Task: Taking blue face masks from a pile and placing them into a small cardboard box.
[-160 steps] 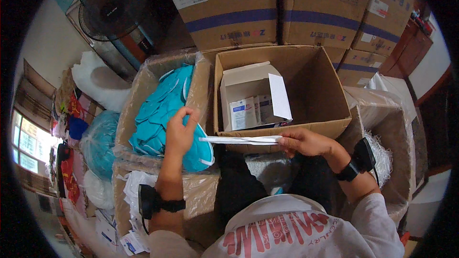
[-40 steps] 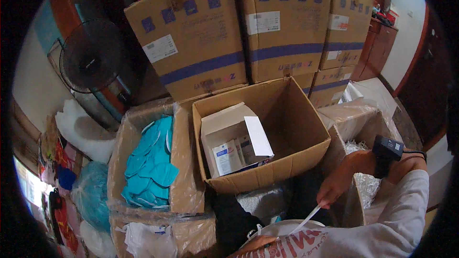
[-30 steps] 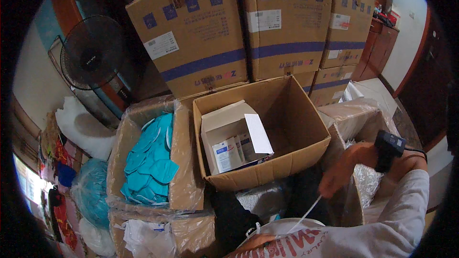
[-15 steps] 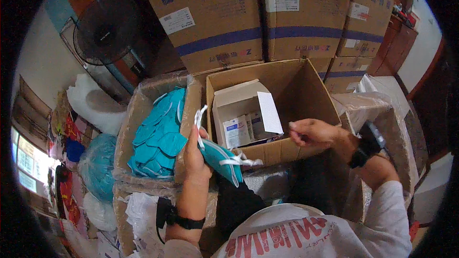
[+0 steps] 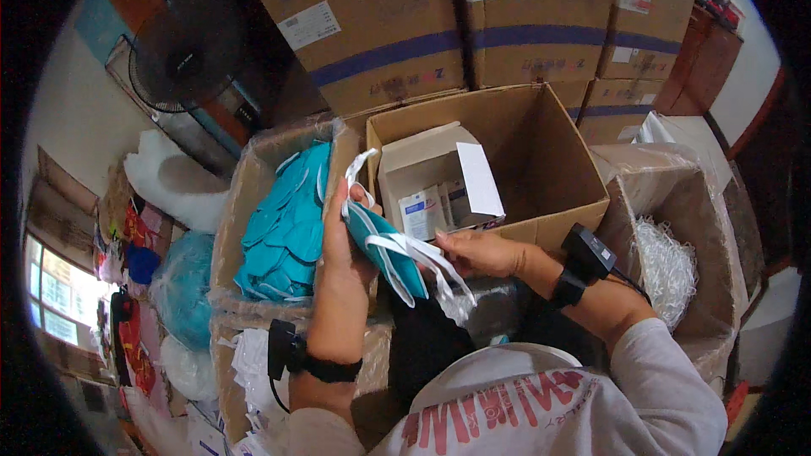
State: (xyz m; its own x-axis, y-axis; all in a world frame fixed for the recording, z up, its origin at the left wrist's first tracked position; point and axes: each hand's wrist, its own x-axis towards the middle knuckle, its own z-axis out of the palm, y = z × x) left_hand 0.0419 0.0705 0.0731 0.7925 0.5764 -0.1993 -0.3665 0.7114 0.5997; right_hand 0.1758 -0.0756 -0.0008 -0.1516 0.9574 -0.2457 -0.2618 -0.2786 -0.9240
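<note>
My left hand (image 5: pixel 340 241) is closed around a folded teal face mask (image 5: pixel 376 241) with white edging, held in front of the open carton. White elastic straps hang from the mask, and one loop stands up above my left fingers. At the mask's right side, my right hand (image 5: pixel 483 253) is closed with its fingertips pinching at the dangling white straps (image 5: pixel 435 260). Left of my left hand, a lined box holds a heap of teal mask pieces (image 5: pixel 287 219).
The open carton (image 5: pixel 562 152) holds a smaller white box (image 5: pixel 480 186) with packets inside. A plastic-lined box on the right contains a white strap bundle (image 5: pixel 665 279). Sealed cartons (image 5: pixel 541 25) stack behind; a black fan (image 5: pixel 182 59) stands at far left. Wrist devices (image 5: pixel 587 252) are strapped on both arms.
My right hand has moved left and down from over the carton's right edge to the mask's straps. My left hand still holds the mask, slightly shifted. The strap bundle on the right has come into sight.
</note>
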